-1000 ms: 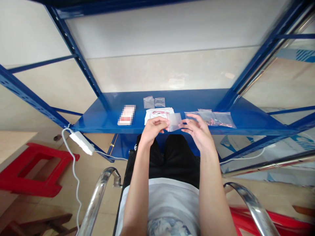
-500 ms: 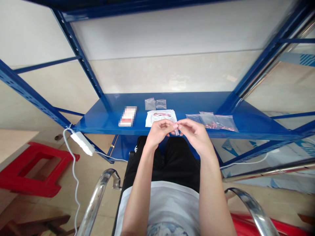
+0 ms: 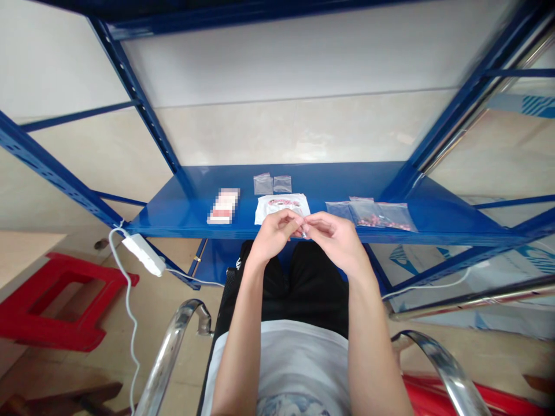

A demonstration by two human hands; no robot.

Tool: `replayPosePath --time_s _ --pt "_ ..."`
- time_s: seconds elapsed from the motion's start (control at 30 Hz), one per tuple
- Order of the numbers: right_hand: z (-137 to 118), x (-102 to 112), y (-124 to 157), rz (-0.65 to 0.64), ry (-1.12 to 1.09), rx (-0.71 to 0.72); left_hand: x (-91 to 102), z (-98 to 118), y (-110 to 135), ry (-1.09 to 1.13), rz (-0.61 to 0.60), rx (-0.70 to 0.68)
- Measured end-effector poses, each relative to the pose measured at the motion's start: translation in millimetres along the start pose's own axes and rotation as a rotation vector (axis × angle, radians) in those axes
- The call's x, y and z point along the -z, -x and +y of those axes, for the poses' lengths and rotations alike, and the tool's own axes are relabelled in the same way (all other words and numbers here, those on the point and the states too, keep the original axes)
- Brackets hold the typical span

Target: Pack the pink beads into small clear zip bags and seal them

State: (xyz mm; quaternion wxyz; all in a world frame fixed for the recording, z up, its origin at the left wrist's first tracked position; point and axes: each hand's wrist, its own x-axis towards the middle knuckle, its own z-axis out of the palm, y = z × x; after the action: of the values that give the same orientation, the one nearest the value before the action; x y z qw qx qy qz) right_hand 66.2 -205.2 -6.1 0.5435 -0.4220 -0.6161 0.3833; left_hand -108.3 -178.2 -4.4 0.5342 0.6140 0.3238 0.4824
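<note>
My left hand (image 3: 280, 231) and my right hand (image 3: 333, 236) meet fingertip to fingertip above the front edge of the blue shelf. Pinched between them is what looks like a small clear plastic bag (image 3: 305, 233), mostly hidden by the fingers. Just behind my left hand lies a white packet or cloth (image 3: 265, 210), with a string of pink and dark beads (image 3: 284, 202) on it. To the right of my right hand rest clear zip bags (image 3: 392, 215), at least two with pink beads inside.
Small clear zip bags (image 3: 262, 185) lie farther back on the shelf (image 3: 347, 179). A blurred-out flat object (image 3: 224, 206) is at the left. Blue uprights frame both sides, and a white power strip (image 3: 144, 254) hangs at the left front. Metal armrests flank my lap.
The clear plastic shows less between my fingers, and my fingertips have drawn closer together. The whole view has shifted slightly. Items on the shelf stay where they were.
</note>
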Motion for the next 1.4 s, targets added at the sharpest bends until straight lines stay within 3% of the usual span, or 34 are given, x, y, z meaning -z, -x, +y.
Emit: replayPosePath --time_s 0.27,0.37,0.5,0.67,0.8,1.0,1.17,1.4 --pt "-9.7 -17.8 -0.6 0.095 0.308 0.094 6.7 4.6 1.4 -0.127 0.031 -0.015" --pt "-9.7 -20.3 -0.8 0.097 0.437 0.165 6.6 5.0 2.4 -0.239 0.087 -0.026" --pt "-6.8 -21.0 -1.4 0.206 0.598 0.262 -3.0 7.9 4.0 -0.386 0.202 -0.078" --pt "-0.8 -25.2 -1.0 0.268 0.663 0.297 -15.3 11.1 4.4 -0.527 0.301 -0.144" --pt "2.2 -27.8 0.2 0.300 0.669 0.327 -18.4 18.1 6.5 -0.563 0.311 -0.134" --pt "6.2 -17.3 -3.0 0.469 0.687 0.326 -19.0 27.9 11.9 -0.648 0.289 -0.064" --pt "3.6 -12.9 -3.4 0.426 0.656 0.272 -20.9 18.1 7.6 -0.651 0.319 -0.089" --pt "-0.9 -28.4 -3.0 0.273 0.614 0.235 -19.8 6.2 2.6 -0.586 0.419 -0.223"
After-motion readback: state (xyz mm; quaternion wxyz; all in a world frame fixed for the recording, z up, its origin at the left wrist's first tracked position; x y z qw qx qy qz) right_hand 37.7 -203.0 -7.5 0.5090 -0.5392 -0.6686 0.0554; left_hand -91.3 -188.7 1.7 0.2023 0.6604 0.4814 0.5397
